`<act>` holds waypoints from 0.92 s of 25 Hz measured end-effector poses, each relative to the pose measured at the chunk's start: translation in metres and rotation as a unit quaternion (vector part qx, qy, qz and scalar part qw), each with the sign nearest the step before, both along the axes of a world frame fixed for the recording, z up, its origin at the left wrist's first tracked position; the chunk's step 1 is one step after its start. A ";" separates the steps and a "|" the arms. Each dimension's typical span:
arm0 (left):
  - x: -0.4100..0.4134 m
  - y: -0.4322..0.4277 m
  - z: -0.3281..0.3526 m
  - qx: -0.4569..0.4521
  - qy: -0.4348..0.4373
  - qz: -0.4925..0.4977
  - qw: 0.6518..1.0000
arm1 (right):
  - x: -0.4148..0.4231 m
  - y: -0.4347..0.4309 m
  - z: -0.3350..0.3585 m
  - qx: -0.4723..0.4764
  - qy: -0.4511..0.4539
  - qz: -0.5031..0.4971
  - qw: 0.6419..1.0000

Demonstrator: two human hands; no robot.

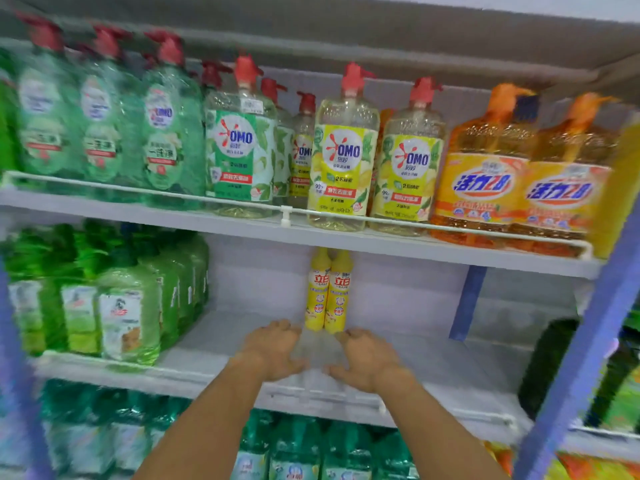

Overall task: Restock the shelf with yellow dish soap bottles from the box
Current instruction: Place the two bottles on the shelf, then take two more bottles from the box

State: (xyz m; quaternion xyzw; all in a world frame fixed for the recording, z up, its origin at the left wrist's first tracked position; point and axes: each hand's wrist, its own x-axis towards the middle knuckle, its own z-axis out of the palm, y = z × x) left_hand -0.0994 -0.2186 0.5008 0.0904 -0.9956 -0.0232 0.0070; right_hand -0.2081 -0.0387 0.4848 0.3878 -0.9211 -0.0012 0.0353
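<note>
Two slim yellow dish soap bottles point(327, 291) stand upright side by side at the back of the middle shelf point(433, 372). My left hand point(272, 349) and my right hand point(370, 360) hover over the shelf just in front of them, palms down, fingers spread. Neither hand holds anything, and both are a little short of the bottles. The box is out of view.
Green refill pouches point(114, 299) fill the left of the middle shelf. The top shelf carries green, clear OMO bottles point(343, 157) and orange bottles point(519, 174) behind a white rail. A dark bottle point(547, 365) stands at the right by a blue upright point(588, 341). More green packs sit below.
</note>
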 end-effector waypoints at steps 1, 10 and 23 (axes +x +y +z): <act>0.019 0.009 0.003 -0.003 0.003 0.005 1.000 | 0.014 0.008 0.002 -0.001 0.004 0.011 1.000; 0.114 0.142 -0.011 -0.026 -0.015 -0.012 0.999 | 0.118 0.137 0.000 -0.020 -0.003 0.034 0.999; 0.114 0.216 -0.050 -0.068 -0.007 -0.100 0.993 | 0.137 0.218 -0.044 0.020 -0.030 -0.055 0.998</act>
